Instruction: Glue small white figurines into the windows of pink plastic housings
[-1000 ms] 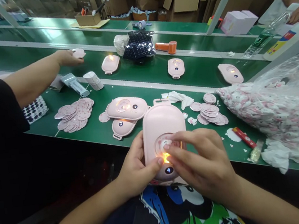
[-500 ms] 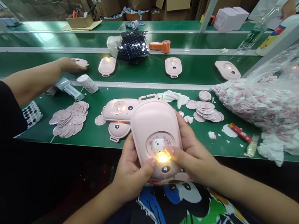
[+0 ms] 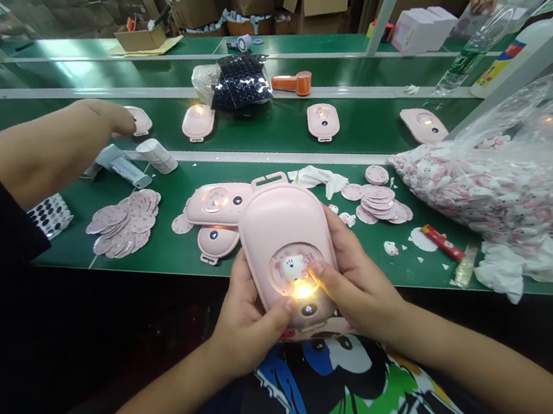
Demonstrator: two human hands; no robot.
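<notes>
Upright before my chest is a pink rounded device (image 3: 278, 217) with a strap loop at its top. My left hand (image 3: 248, 324) grips its left edge, with the thumb on the lower front. From the other side my right hand (image 3: 361, 284) holds it, thumb at the rim of the round window. A small white cat figure (image 3: 293, 268) sits in that window on a printed disc. Yellow light glows just below the figure, above a dark oval button (image 3: 309, 310) with a lit symbol. The device's back and my other fingers' tips are hidden.
More pink devices lie on the bench (image 3: 218, 203) and the green belt (image 3: 323, 120). Printed discs are piled left (image 3: 127, 222) and right (image 3: 379, 202). A plastic bag of cat figures (image 3: 476, 192) stands right. A co-worker's arm (image 3: 61, 142) reaches across from the left.
My right thumb has shifted slightly up along the window's rim; both hands keep their grip. The co-worker's left-side hand has drawn back from a device on the belt. Belt devices have moved slightly right.
</notes>
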